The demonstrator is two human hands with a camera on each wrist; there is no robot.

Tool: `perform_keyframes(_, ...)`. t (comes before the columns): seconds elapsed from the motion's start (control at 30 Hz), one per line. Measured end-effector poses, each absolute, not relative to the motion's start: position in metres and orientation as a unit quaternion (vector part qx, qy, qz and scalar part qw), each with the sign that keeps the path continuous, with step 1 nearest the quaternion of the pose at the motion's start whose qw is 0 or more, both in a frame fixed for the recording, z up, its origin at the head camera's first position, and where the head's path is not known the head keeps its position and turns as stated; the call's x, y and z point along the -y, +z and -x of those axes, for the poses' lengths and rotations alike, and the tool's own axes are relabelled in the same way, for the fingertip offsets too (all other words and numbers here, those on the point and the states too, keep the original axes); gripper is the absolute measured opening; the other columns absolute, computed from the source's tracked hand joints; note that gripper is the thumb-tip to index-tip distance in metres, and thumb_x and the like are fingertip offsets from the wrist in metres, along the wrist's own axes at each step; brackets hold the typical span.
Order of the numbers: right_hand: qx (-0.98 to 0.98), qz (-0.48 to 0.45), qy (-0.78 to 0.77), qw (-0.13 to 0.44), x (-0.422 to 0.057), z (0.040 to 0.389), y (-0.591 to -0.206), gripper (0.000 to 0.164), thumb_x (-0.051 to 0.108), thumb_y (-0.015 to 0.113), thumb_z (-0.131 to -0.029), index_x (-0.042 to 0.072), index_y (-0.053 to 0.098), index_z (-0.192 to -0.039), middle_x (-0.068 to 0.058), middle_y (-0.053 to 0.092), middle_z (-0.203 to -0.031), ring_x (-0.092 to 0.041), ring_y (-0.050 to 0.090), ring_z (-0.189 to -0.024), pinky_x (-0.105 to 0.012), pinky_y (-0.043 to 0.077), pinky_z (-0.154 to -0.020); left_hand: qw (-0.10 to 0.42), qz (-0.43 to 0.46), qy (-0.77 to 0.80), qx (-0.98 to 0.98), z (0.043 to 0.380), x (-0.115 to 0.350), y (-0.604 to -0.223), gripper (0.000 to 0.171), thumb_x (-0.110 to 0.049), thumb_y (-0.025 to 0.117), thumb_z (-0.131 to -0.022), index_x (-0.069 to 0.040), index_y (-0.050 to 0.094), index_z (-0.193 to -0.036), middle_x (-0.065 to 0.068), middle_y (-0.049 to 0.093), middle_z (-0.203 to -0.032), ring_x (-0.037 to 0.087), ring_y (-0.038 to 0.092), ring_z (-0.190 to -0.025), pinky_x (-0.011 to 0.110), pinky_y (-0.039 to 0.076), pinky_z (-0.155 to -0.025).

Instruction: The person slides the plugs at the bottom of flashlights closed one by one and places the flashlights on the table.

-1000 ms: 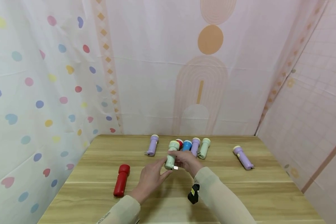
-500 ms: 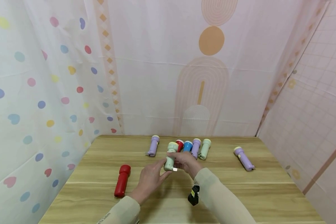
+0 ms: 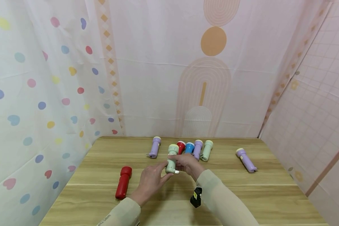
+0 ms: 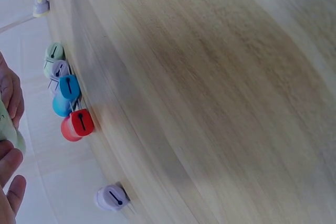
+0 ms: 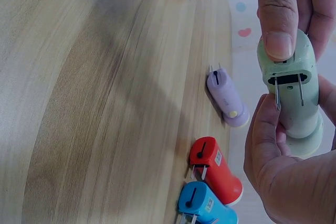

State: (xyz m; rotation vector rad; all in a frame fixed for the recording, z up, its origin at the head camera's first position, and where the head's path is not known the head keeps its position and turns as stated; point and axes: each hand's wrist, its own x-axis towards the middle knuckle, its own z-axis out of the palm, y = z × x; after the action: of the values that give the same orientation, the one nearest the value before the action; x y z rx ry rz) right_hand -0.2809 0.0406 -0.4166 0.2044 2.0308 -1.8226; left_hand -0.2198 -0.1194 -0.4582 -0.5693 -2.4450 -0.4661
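Observation:
Both hands hold a pale green flashlight (image 3: pixel 171 163) above the table, its cream-rimmed head pointing away. Two metal plug prongs (image 5: pixel 301 90) stick out from its tail end. My left hand (image 3: pixel 151 180) grips the tail from the left, its thumb (image 5: pixel 278 30) pressed on the end beside the prongs. From the right, my right hand (image 3: pixel 190 163) curls its fingers round the body. Just behind the held flashlight lie a red flashlight (image 3: pixel 181 147), a blue flashlight (image 3: pixel 189 148), a purple flashlight (image 3: pixel 197 149) and another green flashlight (image 3: pixel 207 150), side by side.
On the wooden table (image 3: pixel 228 194), a larger red flashlight (image 3: pixel 123 182) lies at the left. One purple flashlight (image 3: pixel 155 147) is at the back left, another purple flashlight (image 3: pixel 246 160) at the right. Patterned curtains (image 3: pixel 147 78) hang behind and at both sides.
The held green flashlight has come down slightly and toward me, showing more of the red flashlight behind it. Both hands keep their hold, and the flashlights on the table stay put.

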Motion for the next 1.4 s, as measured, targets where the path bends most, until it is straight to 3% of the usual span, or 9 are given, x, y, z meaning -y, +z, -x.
perform_keyframes(0.4,-0.726,-0.068,-0.655,0.199,-0.0387,0.2805,-0.4175,0.035,0.023,0.075,-0.089,-0.005,0.064,-0.107,-0.008,0.068,-0.086,-0.016,0.064,-0.074,-0.033,0.057,-0.076,0.3,0.215,-0.179,0.912,0.2198,0.1199,-0.4606,0.042,-0.035,0.086,-0.077,-0.013,0.07,-0.108,0.001,0.075,-0.09,0.011,0.056,-0.058,0.032,0.051,-0.058)
perform_keyframes(0.57,-0.727,-0.063,-0.653,0.201,-0.0379,0.2791,-0.4175,0.034,0.023,0.075,-0.089,-0.005,0.064,-0.106,-0.008,0.068,-0.087,-0.017,0.064,-0.076,-0.034,0.056,-0.079,0.294,0.21,-0.178,0.915,0.2188,0.1206,-0.461,0.041,-0.036,0.085,-0.077,-0.014,0.07,-0.109,0.0,0.074,-0.087,0.01,0.053,-0.056,0.034,0.052,-0.062)
perform_keyframes(0.8,-0.733,-0.061,-0.646,0.203,-0.0378,0.2786,-0.4171,0.035,0.023,0.075,-0.09,-0.005,0.064,-0.107,-0.009,0.068,-0.09,-0.017,0.064,-0.077,-0.034,0.057,-0.079,0.282,0.209,-0.18,0.919,0.2172,0.1218,-0.461,0.043,-0.034,0.084,-0.079,-0.01,0.071,-0.113,0.005,0.075,-0.101,0.017,0.069,-0.073,0.041,0.056,-0.075)
perform_keyframes(1.4,-0.735,-0.067,-0.642,0.207,-0.0387,0.2794,-0.4194,0.041,0.023,0.076,-0.089,-0.006,0.06,-0.113,-0.011,0.068,-0.095,-0.019,0.065,-0.078,-0.035,0.057,-0.08,0.275,0.219,-0.209,0.913,0.217,0.1254,-0.4627,0.04,-0.027,0.085,-0.079,-0.01,0.072,-0.113,0.004,0.075,-0.102,0.018,0.071,-0.084,0.042,0.056,-0.079)
